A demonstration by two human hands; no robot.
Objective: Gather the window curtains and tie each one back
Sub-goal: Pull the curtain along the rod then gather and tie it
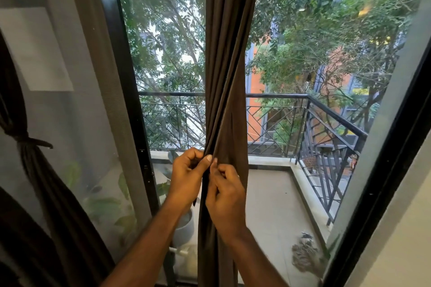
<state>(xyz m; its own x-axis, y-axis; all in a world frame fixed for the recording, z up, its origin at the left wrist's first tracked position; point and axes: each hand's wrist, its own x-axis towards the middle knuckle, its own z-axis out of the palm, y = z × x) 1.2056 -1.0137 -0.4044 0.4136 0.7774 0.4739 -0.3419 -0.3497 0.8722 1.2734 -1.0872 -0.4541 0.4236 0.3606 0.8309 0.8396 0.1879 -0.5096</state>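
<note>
Beyond the glass: balcony floor, black metal railing, trees, an orange building. Black window frame running upright left of centre; a second black frame member slanting along the right edge. Centre curtain, dark brown, hanging in front of the glass, gathered into a narrow twisted column from top edge to bottom edge of view. Left hand against the left edge of that column at railing-base height, fingers curled, thumb pressed to the folds, gripping the fabric. Right hand just below and right of it, touching the left thumb, fingers curled inward, pinching the front folds of the same curtain. Both forearms rising from the bottom edge. Second curtain at the far left edge, already bunched and cinched by a dark tie knotted round its waist, one short end sticking out to the right. Behind the left pane: green potted plant, blurred by the mesh. White pot on the balcony floor, just left of the centre curtain, behind the left forearm. Grey mop head on the balcony floor near the lower right frame.
</note>
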